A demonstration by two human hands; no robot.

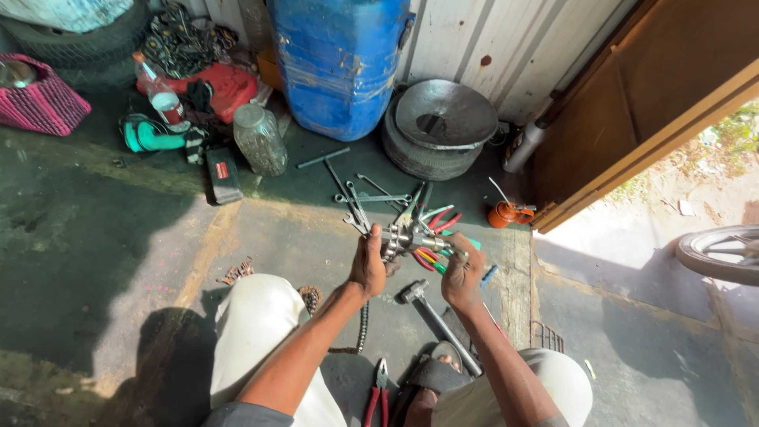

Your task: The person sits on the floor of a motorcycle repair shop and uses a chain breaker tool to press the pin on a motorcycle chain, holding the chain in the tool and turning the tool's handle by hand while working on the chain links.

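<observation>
Nearest to us, red-handled pliers lie on the concrete floor between our knees, and a steel hammer rests just beside our sandalled foot. A dark chain trails under our left forearm.

Above these, our left hand closes around one end of a small greasy metal part with bolts and cogs, and our right hand clasps its other end, so the part spans the gap between our two hands, held off the floor. We cannot tell exactly how our fingers sit on it.

Beyond the part, steel spanners and coloured-handled screwdrivers lie scattered on the floor. An orange oil can stands to the right. Farther off, a metal bowl sits on a small tyre, next to a big blue plastic drum and a clear plastic jar.
</observation>
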